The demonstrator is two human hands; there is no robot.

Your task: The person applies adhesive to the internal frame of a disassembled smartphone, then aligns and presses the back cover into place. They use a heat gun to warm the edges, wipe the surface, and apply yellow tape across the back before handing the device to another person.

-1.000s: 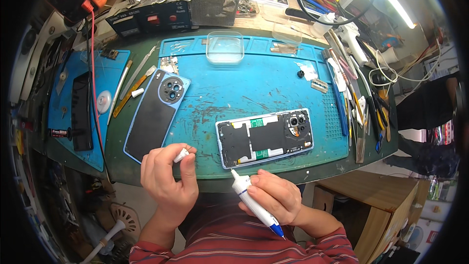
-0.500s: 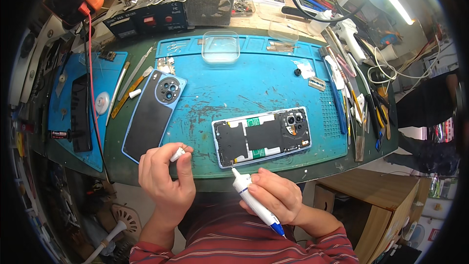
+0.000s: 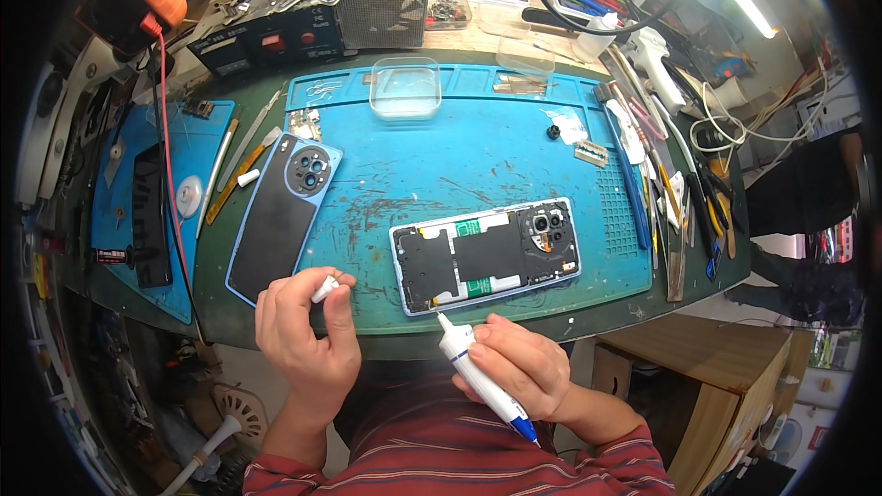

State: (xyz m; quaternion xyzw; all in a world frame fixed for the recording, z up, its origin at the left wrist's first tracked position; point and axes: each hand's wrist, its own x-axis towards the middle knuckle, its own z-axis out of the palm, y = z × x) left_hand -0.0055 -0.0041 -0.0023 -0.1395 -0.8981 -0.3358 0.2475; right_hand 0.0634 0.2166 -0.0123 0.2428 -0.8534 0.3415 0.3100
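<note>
My left hand (image 3: 308, 331) is closed around a small white cap (image 3: 324, 288), pinched between thumb and index finger, near the bottom of a detached phone back cover (image 3: 266, 239) with a blue rim and round camera housing. My right hand (image 3: 514, 367) grips a white tube (image 3: 473, 377) with a blue end, its narrow nozzle pointing up at the lower-left edge of an opened phone (image 3: 482, 257); whether the tip touches it I cannot tell. The phone lies with dark internals, green strips and camera module exposed. A short white cylinder (image 3: 248, 177) lies beside the back cover.
The blue work mat (image 3: 404, 156) holds a clear plastic box (image 3: 404, 101) and small parts. Hand tools (image 3: 698, 211) crowd the right side. A second mat (image 3: 129, 184) with a dark panel is at left. A black device (image 3: 257, 37) stands behind; a wooden cabinet (image 3: 707, 349) is lower right.
The bench items sit a little farther left in the picture. My left hand has shifted slightly left with the cap; my right hand keeps its grip on the tube.
</note>
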